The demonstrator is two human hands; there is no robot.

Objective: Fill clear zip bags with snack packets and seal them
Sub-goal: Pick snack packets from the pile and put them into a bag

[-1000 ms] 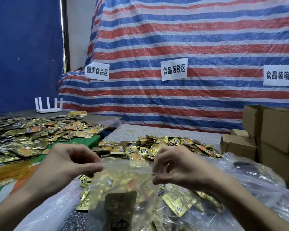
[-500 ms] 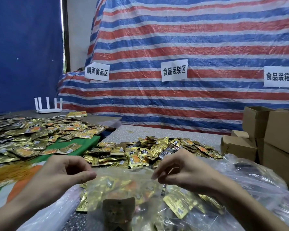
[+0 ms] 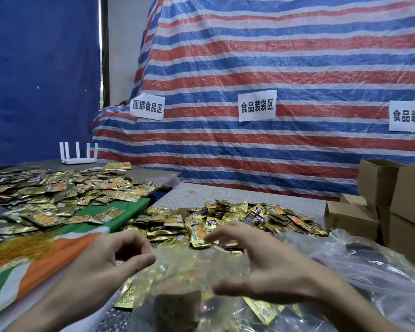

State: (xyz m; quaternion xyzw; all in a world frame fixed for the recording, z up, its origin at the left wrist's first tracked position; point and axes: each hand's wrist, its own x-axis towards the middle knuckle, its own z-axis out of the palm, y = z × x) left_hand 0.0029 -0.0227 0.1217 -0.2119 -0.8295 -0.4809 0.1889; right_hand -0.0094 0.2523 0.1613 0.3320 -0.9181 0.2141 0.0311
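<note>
Surface (image 3: 249, 195) ahead carries the heap of gold snack packets (image 3: 225, 219); nearer, the filled clear zip bag (image 3: 189, 271) stands between my hands. My right hand (image 3: 268, 267) has just released its top, fingers (image 3: 228, 232) spread apart; my left hand (image 3: 106, 259) curls at its corner, grip unclear. Sealing seems finished.

Packet-filled clear zip bag (image 3: 189, 267) between left hand (image 3: 106, 259) and right hand (image 3: 261, 267)

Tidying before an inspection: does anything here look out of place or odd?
A white router stands at the far edge of the left table, behind the loose snack packets; it is not packing stock.
</note>
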